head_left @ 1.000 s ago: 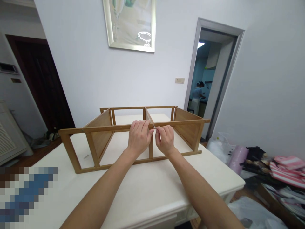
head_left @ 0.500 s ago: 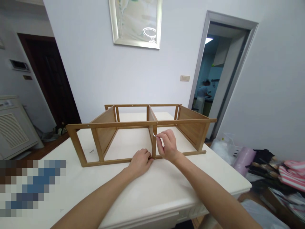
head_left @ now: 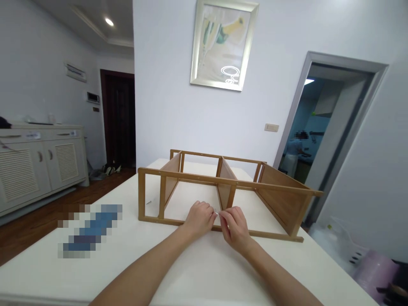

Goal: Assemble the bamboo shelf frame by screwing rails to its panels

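A brown wooden shelf frame (head_left: 197,177) lies on its side across the white table. My right hand (head_left: 236,228) pinches a small, bent silver hex key (head_left: 217,213) between thumb and fingertips, in front of the frame's middle upright. Close beside it, my left hand (head_left: 198,220) is closed, its fingertips at the other end of the key near the lower rail. Whatever else those left fingers hold is hidden. A small screw (head_left: 148,202) lies on the table inside the frame's left end.
The white table (head_left: 153,255) carries a blurred-out blue item (head_left: 98,227) at left. Plastic bags (head_left: 331,240) and a pink roll (head_left: 376,270) lie beyond its right edge. Through the doorway, a person (head_left: 293,151) stands in another room. A white cabinet (head_left: 41,161) is at far left.
My hands left the upper rail; the left went down to the lower rail first, then the right brought the hex key down to meet it. The view swung left.
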Demonstrator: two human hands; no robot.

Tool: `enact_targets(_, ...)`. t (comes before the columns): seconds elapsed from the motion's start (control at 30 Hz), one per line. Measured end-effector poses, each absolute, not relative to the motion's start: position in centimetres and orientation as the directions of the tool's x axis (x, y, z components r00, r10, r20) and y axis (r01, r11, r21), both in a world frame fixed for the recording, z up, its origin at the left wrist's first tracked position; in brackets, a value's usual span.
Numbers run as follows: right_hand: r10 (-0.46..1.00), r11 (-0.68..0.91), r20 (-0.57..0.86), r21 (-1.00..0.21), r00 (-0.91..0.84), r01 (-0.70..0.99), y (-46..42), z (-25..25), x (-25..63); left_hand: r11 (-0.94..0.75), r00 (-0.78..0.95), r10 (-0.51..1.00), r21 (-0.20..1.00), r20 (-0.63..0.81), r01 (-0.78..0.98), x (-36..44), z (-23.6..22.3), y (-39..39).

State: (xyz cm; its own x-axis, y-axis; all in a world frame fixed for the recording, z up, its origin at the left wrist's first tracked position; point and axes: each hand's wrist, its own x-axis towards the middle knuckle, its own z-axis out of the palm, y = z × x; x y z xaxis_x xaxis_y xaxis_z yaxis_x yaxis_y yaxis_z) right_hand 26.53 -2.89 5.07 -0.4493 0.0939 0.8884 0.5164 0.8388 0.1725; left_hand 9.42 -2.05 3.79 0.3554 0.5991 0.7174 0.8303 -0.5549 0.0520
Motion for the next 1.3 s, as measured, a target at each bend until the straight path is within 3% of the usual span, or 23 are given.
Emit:
enact_targets(0.13, 0.054, 0.853, 0.922, 0.158, -0.384, 0.498, -3.4, 7.8, 23.3, -0.541, 0.184, 0.267, -0.011, 0.946, 0.841, 5.6, 7.6, -2.3)
enact_targets(0.2, 0.013, 0.861, 0.944, 0.157, -0.330, 0.484, -3.5, 9.7, 20.8, -0.509, 0.049, 0.144, 0.032, 0.988, 0.860, 3.0, 9.4, -2.6)
enact_targets(0.27, 0.005, 0.868, 0.949, 0.152, -0.314, 0.473, -3.4, 11.6, 18.1, -0.480, -0.144, 0.042, 0.147, 0.989, 0.865, 0.2, 10.8, -3.0)
enact_targets(0.37, 0.009, 0.869, 0.947, 0.152, -0.322, 0.472, -2.7, 13.7, 14.3, -0.466, -0.494, 0.002, 0.438, 0.870, 0.769, -3.1, 11.5, -3.6)
enact_targets(0.43, 0.022, 0.858, 0.936, 0.164, -0.353, 0.487, -2.1, 14.7, 12.3, -0.490, -0.704, 0.096, 0.649, 0.703, 0.582, -3.9, 11.0, -3.9)
enact_targets(0.5, 0.036, 0.841, 0.909, 0.197, -0.416, 0.503, -1.4, 15.5, 10.7, -0.497, -0.809, 0.254, 0.789, 0.530, 0.361, -3.6, 10.1, -3.9)
enact_targets(0.67, 0.041, 0.793, 0.777, 0.357, -0.628, 0.493, -0.1, 17.3, 8.9, -0.580, -0.758, 0.485, 0.809, 0.435, 0.093, -1.4, 8.2, -2.9)
enact_targets(0.83, 0.043, 0.781, 0.715, 0.411, -0.697, 0.470, 0.6, 17.5, 8.5, -0.614, -0.635, 0.642, 0.784, 0.429, -0.090, -2.8, 8.4, -2.1)
enact_targets(1.03, 0.040, 0.788, 0.756, 0.379, -0.654, 0.486, 0.2, 16.7, 7.8, -0.677, -0.558, 0.584, 0.733, 0.590, 0.067, -3.9, 8.8, -1.9)
enact_targets(1.3, 0.070, 0.794, 0.764, 0.347, -0.642, 0.499, 0.1, 16.4, 7.7, -0.686, -0.594, 0.543, 0.722, 0.593, 0.093, -4.2, 9.3, -2.4)
